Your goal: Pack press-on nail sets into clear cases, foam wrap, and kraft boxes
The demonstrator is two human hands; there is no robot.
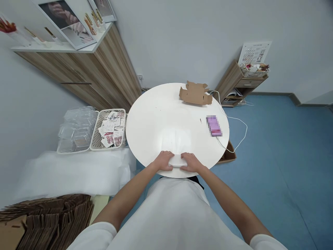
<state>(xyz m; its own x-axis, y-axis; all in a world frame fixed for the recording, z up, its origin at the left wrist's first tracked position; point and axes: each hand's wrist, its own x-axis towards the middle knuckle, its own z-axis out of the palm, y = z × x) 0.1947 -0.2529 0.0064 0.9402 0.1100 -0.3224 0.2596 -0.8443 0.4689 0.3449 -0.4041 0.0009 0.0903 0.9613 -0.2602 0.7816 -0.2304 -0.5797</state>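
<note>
A small white foam-like bundle (177, 160) lies at the near edge of the round white table (148, 121). My left hand (163, 161) is closed around its left end. At the opposite end, my right hand (190, 162) grips it the same way. What is inside the bundle, if anything, does not show. An unfolded brown cardboard box (196, 93) rests at the table's far side. To the right lies a blurred purple phone-like object (214, 125), with a white cable running beside it.
Left of the table stand a basket of printed cards (100, 139) and stacked clear plastic trays (78, 126). Nearer are white foam sheets (78, 173) and flattened cardboard boxes (52, 222). A wooden cabinet (111, 69) and a small shelf (231, 81) stand along the wall.
</note>
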